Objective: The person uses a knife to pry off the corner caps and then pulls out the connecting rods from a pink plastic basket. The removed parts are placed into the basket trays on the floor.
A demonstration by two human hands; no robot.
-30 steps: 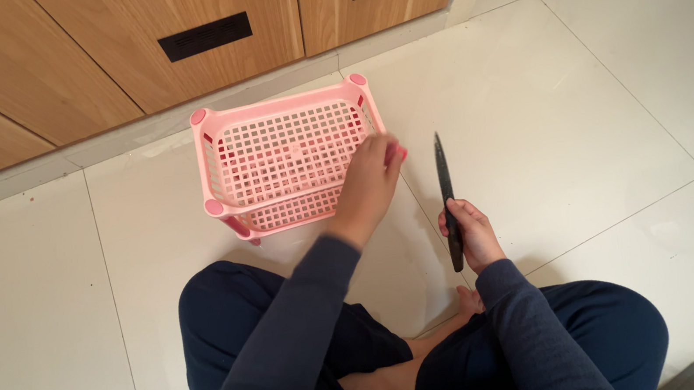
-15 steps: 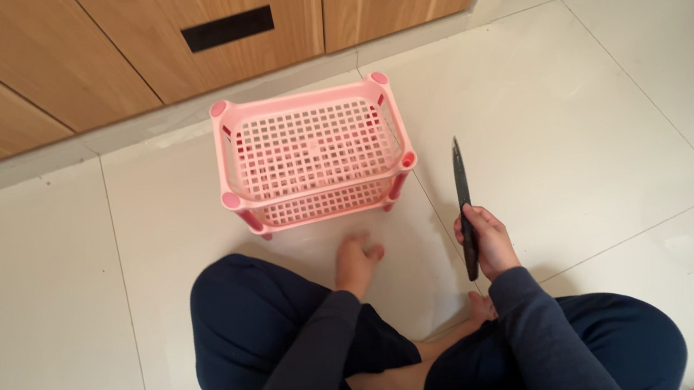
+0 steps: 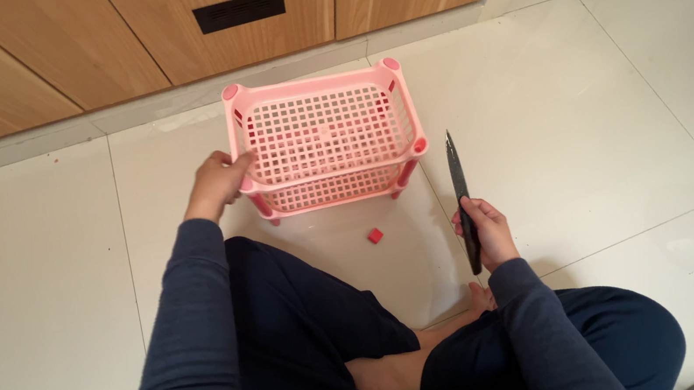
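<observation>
A pale tiled floor [image 3: 618,100] runs up to a row of wooden cabinets [image 3: 125,37] with dark vent slots, and the person sits on it with legs folded, in dark trousers and a dark long-sleeved top. Straight ahead, near the cabinet base, stands a pink plastic rack [image 3: 326,136] with two perforated tiers joined by round corner posts. It looks light and fairly stiff, though the thin lattice would likely flex or crack under pressure, so the solid rim or a corner post seems the better place to hold than the mesh. The left hand [image 3: 217,180] has its fingers curled around the near left corner post, grasping it. The right hand [image 3: 484,231] is clenched around the handle of a black knife [image 3: 458,181], blade pointing away, just right of the rack and apart from it. A small red piece [image 3: 376,235] lies on the floor just before the rack.
</observation>
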